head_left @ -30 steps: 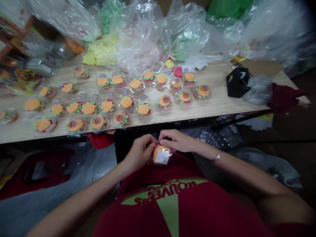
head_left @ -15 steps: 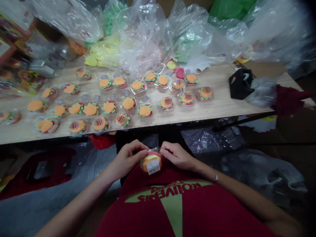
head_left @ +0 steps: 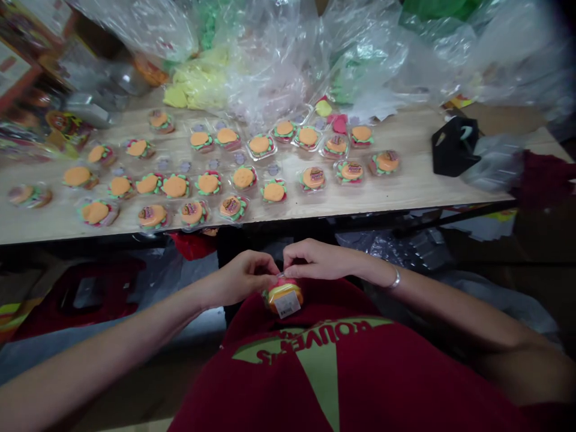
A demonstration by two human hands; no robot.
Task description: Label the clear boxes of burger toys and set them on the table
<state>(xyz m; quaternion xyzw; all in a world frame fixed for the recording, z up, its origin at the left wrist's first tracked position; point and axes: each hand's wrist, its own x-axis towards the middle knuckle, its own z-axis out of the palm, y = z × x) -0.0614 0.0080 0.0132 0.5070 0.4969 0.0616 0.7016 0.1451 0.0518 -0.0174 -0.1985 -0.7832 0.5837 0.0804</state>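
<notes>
Against my red shirt, below the table's edge, I hold a small clear plastic case with an orange burger-shaped toy (head_left: 283, 295) inside; a white label shows on its underside. My left hand (head_left: 245, 280) is closed in a pinch on the case's upper left edge. My right hand (head_left: 317, 260) is closed too, fingertips pressed on the case's top edge. On the wooden table (head_left: 418, 189) above my hands lie several more of these packed burger toys (head_left: 234, 206) in loose rows.
Heaps of clear plastic bags (head_left: 288, 66) with yellow, green and pink pieces fill the table's far side. A black tape holder (head_left: 453, 146) stands at the right. A red stool (head_left: 85, 294) sits below at the left. Colourful cartons (head_left: 31, 102) lie far left.
Both hands stayed on the case throughout, dropping lower and then rising again. The case has tilted, and the fingers are now pinched together at its top edge.
</notes>
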